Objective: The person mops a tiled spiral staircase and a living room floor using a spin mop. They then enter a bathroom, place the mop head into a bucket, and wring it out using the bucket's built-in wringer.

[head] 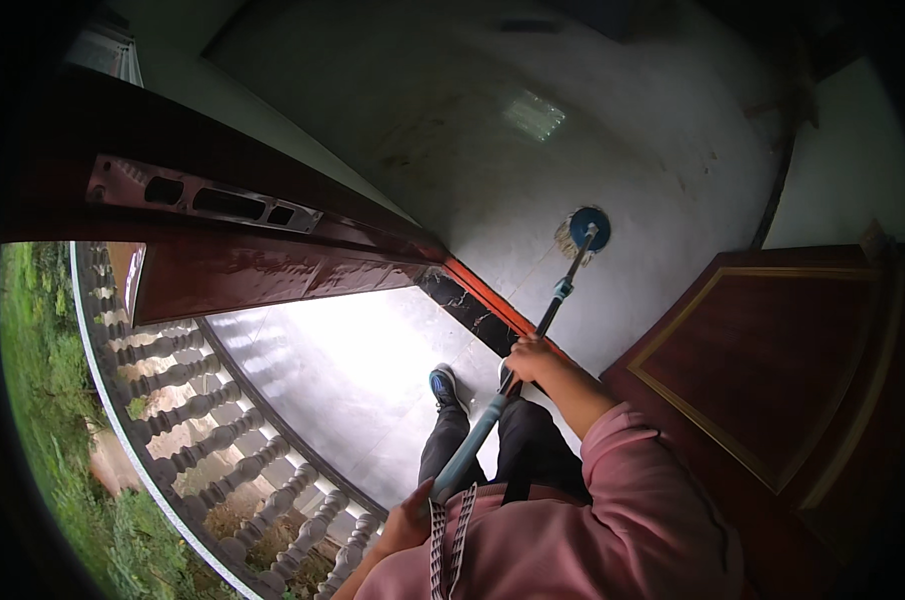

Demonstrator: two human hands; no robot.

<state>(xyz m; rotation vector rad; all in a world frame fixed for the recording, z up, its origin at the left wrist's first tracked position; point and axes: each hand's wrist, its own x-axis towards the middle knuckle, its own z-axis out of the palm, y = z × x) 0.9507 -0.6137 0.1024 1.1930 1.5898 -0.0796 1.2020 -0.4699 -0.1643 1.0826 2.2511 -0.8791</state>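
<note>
A mop (486, 420) with a teal and black pole runs from near my waist across the doorway. My left hand (410, 517) is wrapped around the upper end of the pole. Lower down, my right hand (529, 358) grips the black section, just above the door sill. The mop head (589, 227), a round blue disc with pale string strands, lies on the grey floor (527, 180) inside the room. Its strands spread mostly to the left of the disc.
A reddish door sill (490, 294) with a cracked black strip crosses before my feet. The dark red frame with a metal strike plate (205, 199) stands at left, a panelled red door (752, 360) at right. A balustrade (220, 442) borders the pale outer floor, with greenery beyond.
</note>
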